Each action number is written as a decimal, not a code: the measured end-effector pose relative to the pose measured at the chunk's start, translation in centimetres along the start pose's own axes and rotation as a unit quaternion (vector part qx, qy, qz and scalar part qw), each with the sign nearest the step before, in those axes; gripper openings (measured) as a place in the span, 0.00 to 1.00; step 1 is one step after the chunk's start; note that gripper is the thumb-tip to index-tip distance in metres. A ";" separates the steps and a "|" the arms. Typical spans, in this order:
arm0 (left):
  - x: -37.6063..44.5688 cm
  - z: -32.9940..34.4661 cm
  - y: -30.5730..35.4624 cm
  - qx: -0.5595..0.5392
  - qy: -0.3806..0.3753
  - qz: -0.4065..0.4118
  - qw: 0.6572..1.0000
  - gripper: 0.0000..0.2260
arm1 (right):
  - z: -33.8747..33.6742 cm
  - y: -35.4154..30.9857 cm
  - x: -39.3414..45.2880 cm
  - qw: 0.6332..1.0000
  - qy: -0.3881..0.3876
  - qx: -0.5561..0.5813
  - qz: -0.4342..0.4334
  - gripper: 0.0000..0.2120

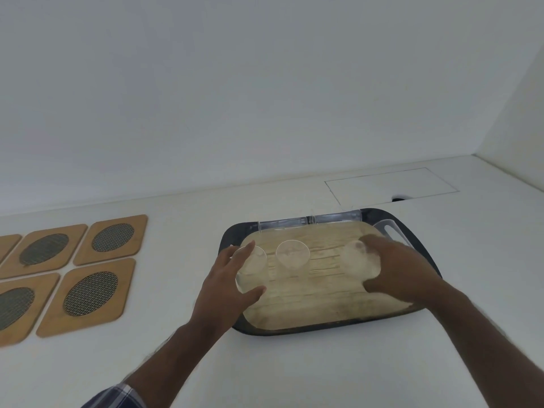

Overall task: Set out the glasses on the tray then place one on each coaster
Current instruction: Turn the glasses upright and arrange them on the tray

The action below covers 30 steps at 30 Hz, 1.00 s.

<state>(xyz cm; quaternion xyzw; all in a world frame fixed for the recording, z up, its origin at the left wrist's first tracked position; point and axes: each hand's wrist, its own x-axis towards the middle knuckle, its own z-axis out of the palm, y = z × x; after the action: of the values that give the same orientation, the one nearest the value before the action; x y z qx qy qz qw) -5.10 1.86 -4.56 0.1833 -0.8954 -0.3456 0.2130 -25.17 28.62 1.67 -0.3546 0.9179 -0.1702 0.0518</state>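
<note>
A dark-rimmed tray (pixel 329 328) with a wood-pattern floor lies on the white counter. Three clear glasses stand upright on it in a row. My left hand (pixel 226 281) wraps the left glass (pixel 251 267) at the tray's left edge. My right hand (pixel 403 269) grips the right glass (pixel 360 262). The middle glass (pixel 293 254) stands free between them. Several wooden coasters with mesh ovals (pixel 91 297) lie to the left, all bare.
A clear plastic handled container (pixel 390 231) and clear pieces (pixel 294 222) rest along the tray's back edge. A flush panel outline (pixel 391 185) with a small dark hole sits behind the tray. White walls close the back and right.
</note>
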 end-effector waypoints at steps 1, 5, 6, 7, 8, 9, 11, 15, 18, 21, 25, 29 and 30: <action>0.0 0.0 0.0 0.000 0.001 -0.001 1.000 0.40 | -0.2 -0.2 0.1 0.998 0.034 0.057 -0.004 0.36; -0.1 0.1 0.1 0.003 0.002 0.001 1.000 0.41 | 0.7 -1.3 0.5 0.969 0.103 0.226 -0.005 0.34; -0.1 0.1 0.1 0.004 0.002 0.001 1.000 0.41 | 1.3 -1.4 0.6 0.960 0.098 0.262 0.001 0.34; -0.1 0.1 0.2 0.003 0.002 0.001 1.000 0.41 | 2.0 -1.5 0.7 0.952 0.089 0.292 0.005 0.35; -0.1 0.0 0.2 0.002 0.003 0.001 1.000 0.41 | 2.6 -1.6 0.8 0.945 0.083 0.318 0.010 0.35; -0.1 0.0 0.3 0.002 0.003 0.001 1.000 0.42 | 3.3 -1.6 0.9 0.937 0.081 0.339 0.017 0.34; -0.2 0.0 0.3 0.006 0.001 0.002 1.000 0.42 | 4.4 -1.8 0.9 0.925 0.085 0.370 0.031 0.33; -0.2 0.0 0.2 0.002 0.000 0.002 1.000 0.42 | 6.0 -2.2 1.1 0.916 0.076 0.392 0.041 0.33; -0.3 0.1 0.2 0.011 0.000 0.006 1.000 0.42 | 6.5 -2.2 1.2 0.912 0.066 0.402 0.041 0.35; -0.2 0.2 0.0 0.015 -0.001 0.008 1.000 0.43 | 6.6 -2.3 1.1 0.914 0.060 0.401 0.033 0.34; -0.3 0.2 0.0 0.015 -0.003 0.007 1.000 0.43 | 6.5 -2.2 0.9 0.917 0.047 0.396 0.027 0.35; -0.3 0.1 0.1 0.017 -0.002 0.009 1.000 0.44 | 5.2 -1.5 0.6 0.939 -0.029 0.341 0.014 0.44; -0.3 0.1 0.1 0.018 0.000 0.011 1.000 0.44 | 4.6 -1.1 0.5 0.948 -0.047 0.314 0.011 0.46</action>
<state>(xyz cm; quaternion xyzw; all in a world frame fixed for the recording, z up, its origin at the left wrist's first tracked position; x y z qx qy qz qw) -4.94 2.13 -4.64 0.1770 -0.9034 -0.3274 0.2130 -23.86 26.25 -2.28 -0.3176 0.8183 -0.4328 0.2055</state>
